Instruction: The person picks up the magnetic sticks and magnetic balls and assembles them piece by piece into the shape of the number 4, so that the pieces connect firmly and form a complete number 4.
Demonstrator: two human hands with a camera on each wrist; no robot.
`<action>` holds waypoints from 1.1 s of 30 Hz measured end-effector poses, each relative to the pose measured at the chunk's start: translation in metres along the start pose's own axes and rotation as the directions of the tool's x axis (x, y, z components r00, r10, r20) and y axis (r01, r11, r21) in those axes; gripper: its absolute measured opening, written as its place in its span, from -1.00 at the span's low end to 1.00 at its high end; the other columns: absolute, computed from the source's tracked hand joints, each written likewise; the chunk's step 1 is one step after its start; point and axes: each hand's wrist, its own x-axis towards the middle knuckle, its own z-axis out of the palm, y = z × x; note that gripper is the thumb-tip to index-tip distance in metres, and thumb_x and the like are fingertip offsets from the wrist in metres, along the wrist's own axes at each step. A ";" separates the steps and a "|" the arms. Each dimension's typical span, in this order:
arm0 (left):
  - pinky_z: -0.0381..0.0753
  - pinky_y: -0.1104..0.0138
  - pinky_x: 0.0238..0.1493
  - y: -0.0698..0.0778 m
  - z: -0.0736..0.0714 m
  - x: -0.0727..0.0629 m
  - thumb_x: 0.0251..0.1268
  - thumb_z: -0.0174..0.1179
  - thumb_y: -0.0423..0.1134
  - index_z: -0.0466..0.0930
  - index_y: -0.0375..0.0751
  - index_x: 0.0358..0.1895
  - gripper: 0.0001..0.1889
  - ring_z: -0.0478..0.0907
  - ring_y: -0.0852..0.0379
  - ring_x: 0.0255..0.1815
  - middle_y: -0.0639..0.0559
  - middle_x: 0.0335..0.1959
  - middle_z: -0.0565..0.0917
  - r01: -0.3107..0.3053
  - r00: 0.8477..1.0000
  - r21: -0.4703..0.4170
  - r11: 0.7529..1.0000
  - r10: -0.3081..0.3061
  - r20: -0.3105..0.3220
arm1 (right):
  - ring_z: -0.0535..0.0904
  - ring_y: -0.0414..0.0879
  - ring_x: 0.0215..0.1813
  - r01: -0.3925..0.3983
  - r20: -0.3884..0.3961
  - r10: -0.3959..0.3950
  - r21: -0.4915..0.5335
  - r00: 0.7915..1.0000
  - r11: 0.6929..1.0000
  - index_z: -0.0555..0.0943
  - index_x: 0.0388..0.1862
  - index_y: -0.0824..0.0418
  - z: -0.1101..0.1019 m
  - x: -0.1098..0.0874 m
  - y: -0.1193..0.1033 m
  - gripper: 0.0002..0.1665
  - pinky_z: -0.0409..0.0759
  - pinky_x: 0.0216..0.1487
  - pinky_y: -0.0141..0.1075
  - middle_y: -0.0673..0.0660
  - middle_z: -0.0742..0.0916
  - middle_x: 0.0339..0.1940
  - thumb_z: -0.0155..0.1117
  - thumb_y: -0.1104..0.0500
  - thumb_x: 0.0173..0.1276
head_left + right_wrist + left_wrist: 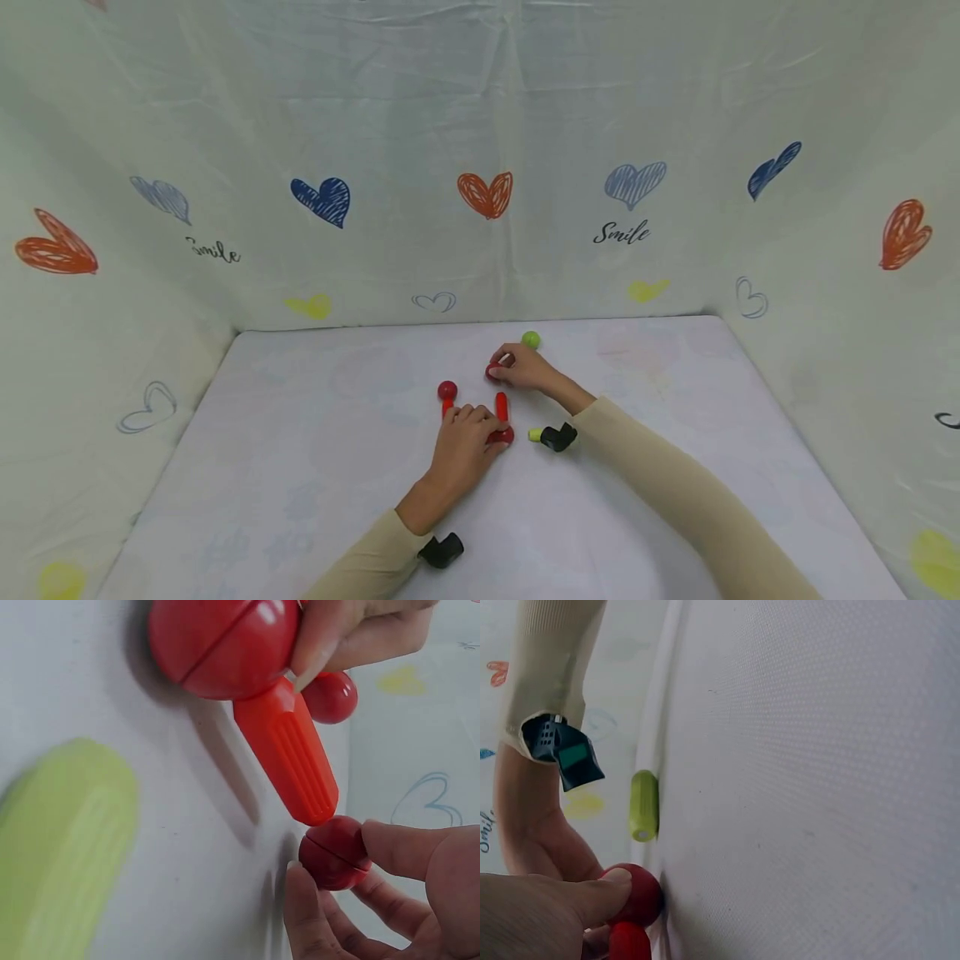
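Your left grip [461, 442] pinches the near red ball [225, 645] between thumb and fingers, down at the surface [315, 400]. A red stick [289, 757] runs away from that ball; you cannot tell from these views whether the two are joined or merely touch. Your right grip [523, 367] is clamped on the far red ball [330, 851], thumb on one side and fingers on the other, just beyond the stick's free end, with a slight gap in the head view.

The step in hand looks like lining up the far ball with that free end while your left side steadies the other. The next move seems to call for a firm left hold and a straight approach with the ball, so the stick isn't nudged askew.

Beside your left grip sits a third red ball [447, 390] with a second red stick [447, 405], mostly hidden by the hand. A green ball [531, 339] lies past your right grip, and a green stick [535, 434] lies nearer you, partly behind the wrist camera [558, 437].
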 end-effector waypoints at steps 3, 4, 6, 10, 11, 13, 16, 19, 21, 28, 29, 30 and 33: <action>0.53 0.10 0.11 0.000 0.001 0.000 0.15 0.62 -0.09 0.86 0.01 0.02 -0.65 0.61 0.05 -0.04 0.06 -0.16 0.74 0.000 1.000 0.010 1.000 0.000 -0.004 | 0.68 -0.04 -0.17 -0.023 0.003 0.023 0.024 1.000 0.999 0.68 0.11 0.32 -0.001 -0.005 0.005 -0.74 0.70 -0.11 -0.26 0.28 0.77 0.01 0.34 0.23 0.54; 0.53 0.10 0.11 0.000 0.001 0.000 0.15 0.62 -0.09 0.86 0.01 0.02 -0.65 0.61 0.05 -0.04 0.07 -0.16 0.74 0.000 1.000 0.013 1.000 0.000 -0.006 | 0.68 -0.04 -0.18 -0.031 0.005 0.031 0.033 1.000 0.999 0.68 0.11 0.31 -0.001 -0.006 0.005 -0.74 0.69 -0.12 -0.27 0.27 0.77 0.00 0.35 0.22 0.54; 0.53 0.11 0.10 0.000 0.001 -0.001 0.14 0.63 -0.09 0.86 0.01 0.02 -0.65 0.61 0.05 -0.05 0.06 -0.16 0.74 0.000 1.000 0.014 1.000 0.001 -0.010 | 0.67 -0.06 -0.20 -0.040 0.011 0.040 0.049 0.999 0.998 0.69 0.10 0.30 -0.001 -0.008 0.008 -0.74 0.67 -0.14 -0.28 0.25 0.78 -0.03 0.35 0.20 0.54; 0.54 0.11 0.10 -0.001 0.002 -0.001 0.14 0.63 -0.09 0.86 0.01 0.01 -0.64 0.61 0.05 -0.05 0.06 -0.16 0.74 -0.004 1.000 0.008 1.000 0.004 -0.019 | 0.68 -0.07 -0.20 -0.042 0.023 0.040 0.085 0.999 0.996 0.69 0.08 0.30 0.001 -0.014 0.010 -0.75 0.66 -0.16 -0.29 0.24 0.78 -0.03 0.35 0.20 0.54; 0.54 0.11 0.09 -0.001 0.002 -0.001 0.14 0.63 -0.09 0.86 0.01 0.01 -0.65 0.61 0.05 -0.06 0.06 -0.16 0.74 -0.004 1.000 0.007 1.000 0.004 -0.021 | 0.68 -0.07 -0.20 -0.040 0.028 0.037 0.093 0.999 0.995 0.69 0.08 0.30 0.001 -0.016 0.011 -0.76 0.67 -0.15 -0.28 0.24 0.78 -0.02 0.35 0.21 0.53; 0.54 0.11 0.09 -0.002 0.003 -0.001 0.14 0.63 -0.09 0.87 0.01 0.00 -0.65 0.61 0.06 -0.06 0.07 -0.16 0.74 -0.006 1.000 0.004 1.000 0.006 -0.024 | 0.68 -0.07 -0.19 -0.040 0.030 0.037 0.100 0.999 0.994 0.69 0.09 0.30 0.002 -0.019 0.011 -0.76 0.68 -0.14 -0.28 0.25 0.78 0.00 0.35 0.21 0.54; 0.54 0.11 0.08 -0.002 0.004 -0.002 0.13 0.63 -0.09 0.87 0.01 0.00 -0.66 0.61 0.06 -0.07 0.07 -0.17 0.74 -0.007 1.000 -0.001 1.000 0.007 -0.028 | 0.68 -0.06 -0.17 -0.036 0.024 0.034 0.095 0.999 0.995 0.70 0.10 0.29 0.003 -0.022 0.010 -0.75 0.70 -0.11 -0.26 0.25 0.78 0.02 0.34 0.22 0.54; 0.54 0.12 0.08 -0.001 0.004 -0.002 0.13 0.63 -0.10 0.87 0.00 -0.01 -0.66 0.61 0.06 -0.08 0.07 -0.17 0.73 -0.003 1.000 -0.004 1.000 0.003 -0.028 | 0.68 -0.05 -0.15 -0.030 0.017 0.029 0.088 0.999 0.996 0.70 0.14 0.29 0.003 -0.024 0.011 -0.73 0.71 -0.08 -0.25 0.25 0.78 0.03 0.33 0.21 0.55; 0.54 0.11 0.08 -0.001 0.004 -0.002 0.13 0.63 -0.10 0.87 0.00 -0.01 -0.66 0.61 0.06 -0.07 0.07 -0.17 0.73 0.001 1.000 -0.005 1.000 -0.001 -0.026 | 0.68 -0.05 -0.16 -0.027 0.020 0.025 0.088 0.999 0.996 0.69 0.17 0.29 0.003 -0.025 0.011 -0.71 0.71 -0.08 -0.24 0.25 0.77 0.04 0.31 0.22 0.56; 0.54 0.11 0.09 0.000 0.004 -0.002 0.15 0.62 -0.08 0.86 -0.01 0.02 -0.65 0.62 0.05 -0.05 0.06 -0.16 0.73 0.015 1.000 -0.018 1.000 -0.015 -0.013 | 0.67 -0.06 -0.16 0.003 0.028 -0.006 0.085 1.000 0.996 0.66 0.23 0.33 0.001 -0.030 0.013 -0.65 0.69 -0.09 -0.25 0.28 0.77 0.03 0.30 0.23 0.55; 0.54 0.11 0.09 0.000 0.003 -0.002 0.15 0.62 -0.08 0.86 -0.01 0.02 -0.64 0.62 0.05 -0.05 0.06 -0.16 0.73 0.015 1.000 -0.019 1.000 -0.016 -0.012 | 0.68 -0.06 -0.16 0.010 0.024 -0.013 0.085 1.000 0.996 0.65 0.23 0.34 0.001 -0.032 0.014 -0.64 0.70 -0.09 -0.25 0.29 0.77 0.03 0.30 0.24 0.54; 0.54 0.10 0.09 0.000 0.003 -0.002 0.15 0.62 -0.08 0.86 -0.01 0.02 -0.64 0.62 0.05 -0.05 0.05 -0.16 0.73 0.016 1.000 -0.021 1.000 -0.016 -0.011 | 0.69 -0.04 -0.15 0.018 0.021 -0.020 0.086 1.000 0.996 0.64 0.24 0.35 0.001 -0.034 0.014 -0.64 0.71 -0.09 -0.24 0.29 0.77 0.02 0.30 0.25 0.54; 0.55 0.10 0.09 0.000 0.002 -0.002 0.15 0.62 -0.07 0.85 -0.03 0.02 -0.63 0.62 0.05 -0.05 0.05 -0.16 0.73 0.015 1.000 -0.031 0.999 -0.016 -0.012 | 0.72 -0.01 -0.13 0.046 0.000 -0.046 0.064 0.999 0.997 0.63 0.22 0.36 0.001 -0.040 0.017 -0.65 0.72 -0.10 -0.21 0.26 0.77 -0.03 0.31 0.30 0.50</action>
